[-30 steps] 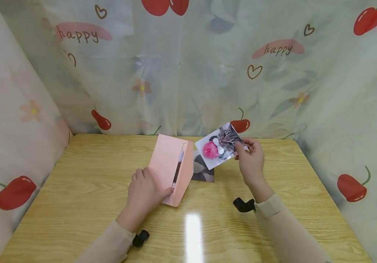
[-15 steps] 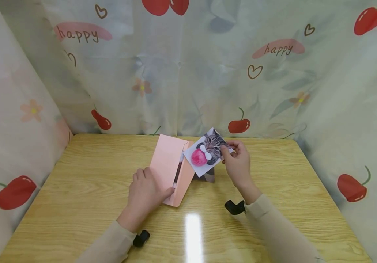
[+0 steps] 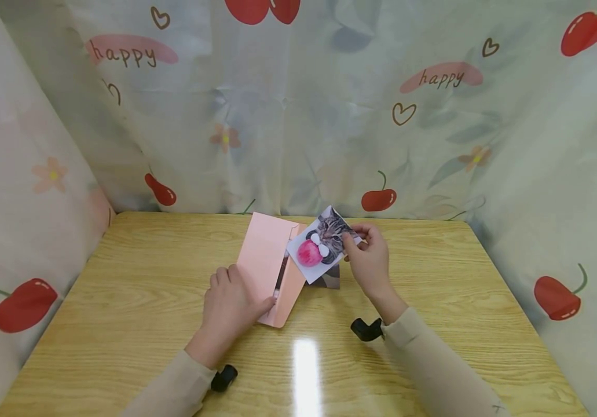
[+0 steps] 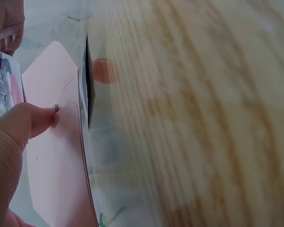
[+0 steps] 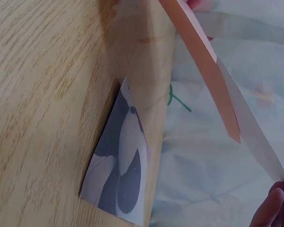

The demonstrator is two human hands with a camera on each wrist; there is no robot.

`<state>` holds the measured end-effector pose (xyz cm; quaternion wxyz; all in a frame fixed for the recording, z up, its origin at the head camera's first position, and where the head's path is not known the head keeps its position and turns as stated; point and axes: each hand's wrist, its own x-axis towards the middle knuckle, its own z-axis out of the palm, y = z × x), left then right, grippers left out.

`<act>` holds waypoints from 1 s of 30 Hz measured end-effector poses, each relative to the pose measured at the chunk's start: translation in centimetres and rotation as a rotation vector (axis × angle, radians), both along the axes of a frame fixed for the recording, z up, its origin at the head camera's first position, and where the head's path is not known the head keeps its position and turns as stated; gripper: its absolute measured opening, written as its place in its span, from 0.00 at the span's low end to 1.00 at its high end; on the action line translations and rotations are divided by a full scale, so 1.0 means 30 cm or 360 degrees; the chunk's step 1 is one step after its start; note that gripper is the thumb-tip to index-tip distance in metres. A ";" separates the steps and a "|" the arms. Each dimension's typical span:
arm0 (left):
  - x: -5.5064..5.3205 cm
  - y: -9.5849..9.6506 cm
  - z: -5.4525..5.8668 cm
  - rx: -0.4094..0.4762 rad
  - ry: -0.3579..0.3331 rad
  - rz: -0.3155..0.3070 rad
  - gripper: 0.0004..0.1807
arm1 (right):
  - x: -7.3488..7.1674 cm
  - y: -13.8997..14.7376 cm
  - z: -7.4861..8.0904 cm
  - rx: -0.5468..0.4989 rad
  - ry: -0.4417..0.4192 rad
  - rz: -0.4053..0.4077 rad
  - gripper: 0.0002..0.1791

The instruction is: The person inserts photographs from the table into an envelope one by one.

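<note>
My left hand [image 3: 232,304] grips a pink envelope [image 3: 264,249] by its lower part, the thumb at the opening. Its flap is folded out to the right, and something dark and white shows inside the slit. Between thumb and fingers my right hand [image 3: 370,260] pinches a cat photo [image 3: 324,243] with a pink ball and white bow printed on it. The photo's left part overlaps the flap, close to the opening. Below, a second photo [image 5: 118,161] in grey and white lies on the table, partly hidden in the head view by the envelope and cat photo.
The wooden table [image 3: 136,301] reaches back to a curtain [image 3: 282,116] printed with cherries and hearts, which also closes both sides. A black wrist piece [image 3: 367,329] sticks out by the right cuff, another [image 3: 224,378] by the left cuff.
My right hand has moved left and slightly down with the cat photo, from beside the envelope to over its flap. The left hand and envelope have barely moved.
</note>
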<state>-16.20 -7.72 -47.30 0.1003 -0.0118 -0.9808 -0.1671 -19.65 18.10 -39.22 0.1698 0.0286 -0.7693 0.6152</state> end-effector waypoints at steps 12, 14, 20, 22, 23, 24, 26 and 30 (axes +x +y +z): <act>-0.001 0.007 0.004 -0.0003 0.0024 -0.0002 0.56 | -0.072 0.001 -0.116 -0.0010 -0.0145 0.0228 0.15; -0.001 0.007 0.004 0.0000 0.0042 -0.0005 0.56 | -0.073 -0.004 -0.122 0.0012 -0.0149 0.0245 0.15; 0.001 0.006 0.011 0.0000 0.0032 -0.0015 0.56 | -0.074 -0.019 -0.130 0.0099 -0.0202 0.0293 0.11; 0.002 0.006 0.014 -0.0003 0.0011 -0.0015 0.56 | -0.075 -0.025 -0.131 0.0117 -0.0225 0.0311 0.10; 0.002 0.006 0.016 -0.0003 0.0002 -0.0015 0.56 | -0.075 -0.028 -0.131 0.0119 -0.0236 0.0321 0.10; 0.002 0.006 0.017 -0.0003 -0.0005 -0.0016 0.57 | -0.076 -0.030 -0.131 0.0117 -0.0245 0.0328 0.10; 0.001 0.006 0.018 -0.0004 -0.0018 -0.0013 0.57 | -0.076 -0.032 -0.131 0.0113 -0.0260 0.0342 0.10; -0.002 0.005 0.014 0.0000 0.0000 -0.0008 0.57 | -0.075 -0.030 -0.130 0.0116 -0.0284 0.0352 0.09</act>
